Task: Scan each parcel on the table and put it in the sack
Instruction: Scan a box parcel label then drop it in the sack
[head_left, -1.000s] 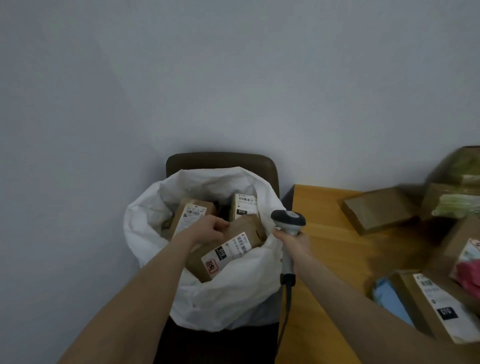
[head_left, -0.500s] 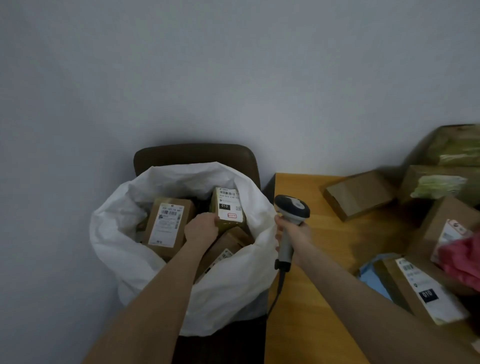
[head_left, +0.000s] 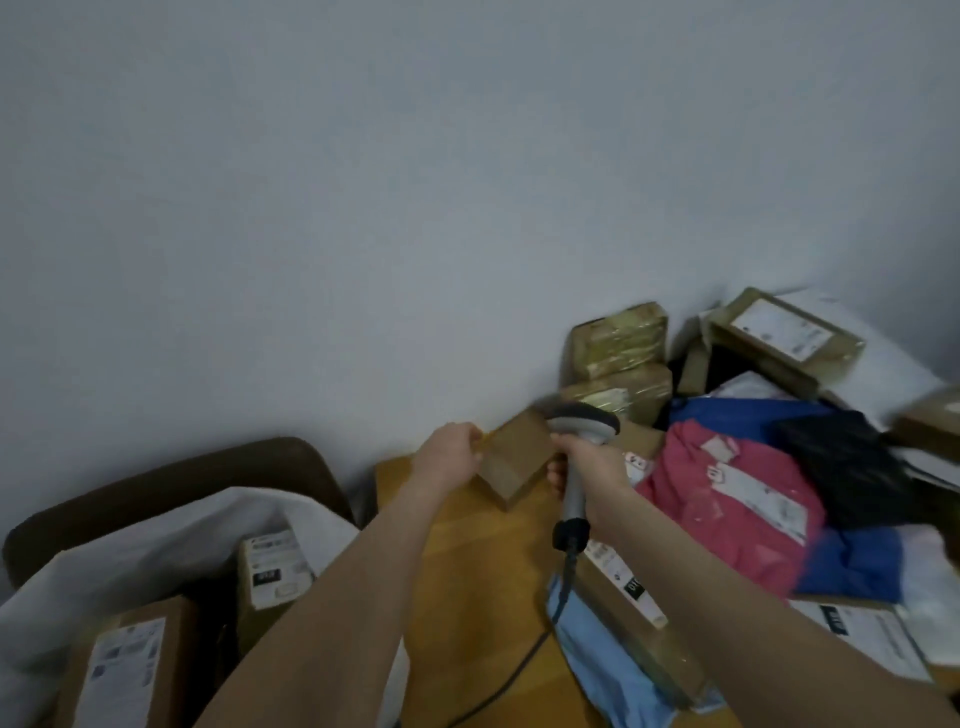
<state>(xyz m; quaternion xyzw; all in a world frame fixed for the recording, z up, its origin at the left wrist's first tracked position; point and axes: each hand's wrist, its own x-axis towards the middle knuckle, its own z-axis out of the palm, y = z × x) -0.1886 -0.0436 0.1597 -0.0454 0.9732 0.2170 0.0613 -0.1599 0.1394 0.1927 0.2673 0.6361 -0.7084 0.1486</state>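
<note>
A small brown cardboard parcel (head_left: 514, 460) lies at the far left of the wooden table (head_left: 457, 561), by the wall. My left hand (head_left: 449, 449) touches its left edge with fingers curled against it. My right hand (head_left: 584, 467) grips the handle of a grey barcode scanner (head_left: 582, 431), whose head hovers over the parcel's right side. The white sack (head_left: 156, 535) stands open at lower left on a dark chair, with several labelled boxes (head_left: 272, 569) inside.
Parcels pile up on the right of the table: a pink mailer (head_left: 737, 499), blue bags (head_left: 852, 566), a black bag (head_left: 847, 457), taped boxes (head_left: 618, 343) against the wall, a labelled box (head_left: 628, 597) under my right forearm. The scanner cable (head_left: 519, 670) trails toward me.
My left hand has left the sack and reached over to the small brown parcel on the table. The scanner hand moved right to that parcel. The view swung right.
</note>
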